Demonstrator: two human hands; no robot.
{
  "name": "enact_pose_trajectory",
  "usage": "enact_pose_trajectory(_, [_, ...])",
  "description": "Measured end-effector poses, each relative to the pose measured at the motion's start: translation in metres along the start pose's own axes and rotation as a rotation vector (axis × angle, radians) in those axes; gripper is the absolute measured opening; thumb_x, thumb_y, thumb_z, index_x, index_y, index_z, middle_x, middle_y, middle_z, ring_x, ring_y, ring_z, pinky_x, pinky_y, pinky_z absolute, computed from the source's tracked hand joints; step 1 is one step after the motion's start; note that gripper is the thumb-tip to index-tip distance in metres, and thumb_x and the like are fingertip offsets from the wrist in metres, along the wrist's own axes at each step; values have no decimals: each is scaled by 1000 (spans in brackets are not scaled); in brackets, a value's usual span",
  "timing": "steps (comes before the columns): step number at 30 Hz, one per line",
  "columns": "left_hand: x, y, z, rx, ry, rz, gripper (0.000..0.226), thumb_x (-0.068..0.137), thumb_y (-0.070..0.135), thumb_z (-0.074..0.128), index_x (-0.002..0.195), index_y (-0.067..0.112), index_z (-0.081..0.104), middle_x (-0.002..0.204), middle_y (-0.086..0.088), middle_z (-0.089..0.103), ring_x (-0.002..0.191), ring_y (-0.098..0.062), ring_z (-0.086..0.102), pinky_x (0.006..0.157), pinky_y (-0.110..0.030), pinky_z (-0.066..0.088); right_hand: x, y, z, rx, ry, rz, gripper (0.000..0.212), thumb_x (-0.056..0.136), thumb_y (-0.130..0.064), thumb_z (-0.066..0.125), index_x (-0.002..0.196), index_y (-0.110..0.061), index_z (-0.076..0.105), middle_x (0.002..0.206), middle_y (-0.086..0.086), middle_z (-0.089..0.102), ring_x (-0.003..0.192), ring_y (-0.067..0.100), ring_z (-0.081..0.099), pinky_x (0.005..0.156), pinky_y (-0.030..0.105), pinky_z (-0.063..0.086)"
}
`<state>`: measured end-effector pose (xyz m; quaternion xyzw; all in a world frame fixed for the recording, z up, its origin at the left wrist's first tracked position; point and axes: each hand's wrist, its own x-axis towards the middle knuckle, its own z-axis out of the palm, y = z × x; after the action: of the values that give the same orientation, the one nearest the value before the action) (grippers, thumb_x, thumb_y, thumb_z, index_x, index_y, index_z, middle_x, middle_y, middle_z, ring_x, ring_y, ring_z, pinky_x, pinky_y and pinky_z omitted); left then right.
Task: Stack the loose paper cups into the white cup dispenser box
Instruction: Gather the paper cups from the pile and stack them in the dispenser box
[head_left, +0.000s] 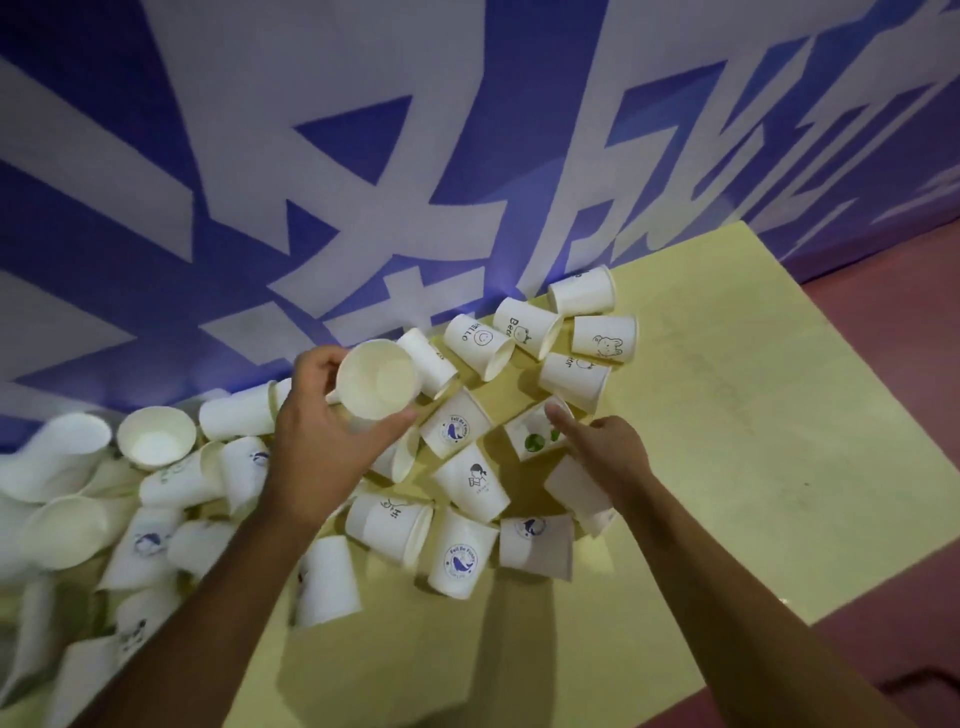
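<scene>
Forearms reach in from the near edge: the left hand (317, 441) grips one cup (376, 379) near its rim, mouth tipped toward the camera, long axis running down and away, over loose cups (470, 483) lying mostly on their sides, pointing every way. Just right, the right hand (608, 447) lays its thumb on a green-printed cup (535, 439); whether its fingers clasp it I cannot tell. All sits on a yellow table (727, 415), blue-and-white banner (467, 156) behind, reddish floor (909, 338) at right.

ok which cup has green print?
The cup at the fingertip of the right hand: green blobs on its wall. The others show blue or black prints or none; the held cup in the left hand shows only its inside.
</scene>
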<state>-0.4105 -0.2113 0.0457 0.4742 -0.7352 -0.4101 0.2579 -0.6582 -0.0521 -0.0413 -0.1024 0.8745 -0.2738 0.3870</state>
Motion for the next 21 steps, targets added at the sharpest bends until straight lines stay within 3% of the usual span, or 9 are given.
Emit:
enact_pose_trajectory(2, [-21, -17, -16, -50, 39, -21, 76, 63, 36, 96, 122, 36, 48, 120, 11, 64, 112, -11, 60, 83, -7, 47, 3, -9, 11, 52, 4, 66, 76, 73, -87, 63, 94, -13, 63, 97, 7, 67, 92, 28, 66, 91, 47, 56])
enact_pose_trajectory(4, [-39, -33, -33, -71, 64, -11, 73, 60, 43, 93, 117, 44, 49, 116, 16, 66, 108, -7, 63, 88, -17, 51, 4, -17, 21, 88, 9, 65, 69, 78, -82, 62, 97, -16, 64, 106, 11, 69, 102, 34, 67, 98, 52, 54])
enact_pose_trajectory(7, [-61, -52, -62, -82, 94, -13, 74, 60, 45, 92, 121, 35, 51, 119, 10, 67, 110, -9, 63, 90, -23, 50, -3, -27, 32, 161, 41, 53, 59, 83, -69, 65, 112, -17, 69, 115, 13, 72, 105, 36, 68, 99, 54, 54])
enact_pose_trajectory(10, [-78, -61, -95, -58, 126, -58, 79, 59, 53, 89, 125, 32, 51, 122, 15, 64, 112, 3, 59, 87, -7, 45, -21, -37, 35, 124, 107, 46, 47, 89, -60, 64, 105, -15, 66, 111, 13, 71, 100, 34, 65, 98, 51, 53])
enact_pose_trajectory(12, [-89, -69, -119, -88, 139, -86, 78, 62, 58, 86, 128, 33, 51, 122, 23, 61, 114, 8, 57, 85, -2, 43, -46, -47, 36, 38, 160, 7, 55, 86, -67, 59, 97, -14, 70, 103, 12, 72, 95, 35, 64, 94, 50, 52])
enact_pose_trajectory(15, [-111, -90, -157, -136, 172, -67, 70, 79, 60, 82, 135, 34, 50, 128, 27, 59, 123, -4, 57, 94, -13, 48, -96, -66, 46, 16, 252, -171, 66, 74, -77, 56, 93, -16, 74, 90, 8, 75, 91, 35, 69, 87, 49, 54])
enact_pose_trajectory(18, [-136, -114, -197, -175, 228, -104, 75, 79, 67, 76, 141, 33, 48, 133, 23, 57, 126, -10, 56, 96, -19, 51, -156, -95, 80, -34, 265, -377, 69, 82, -78, 62, 122, -23, 67, 114, 7, 74, 103, 32, 68, 92, 53, 54])
enact_pose_trajectory(21, [-160, -138, -241, -209, 262, -115, 79, 77, 69, 77, 141, 32, 49, 132, 18, 60, 125, -13, 58, 94, -22, 53, -214, -124, 137, -14, 185, -533, 68, 88, -60, 72, 143, -26, 51, 139, 6, 61, 108, 24, 61, 94, 48, 50])
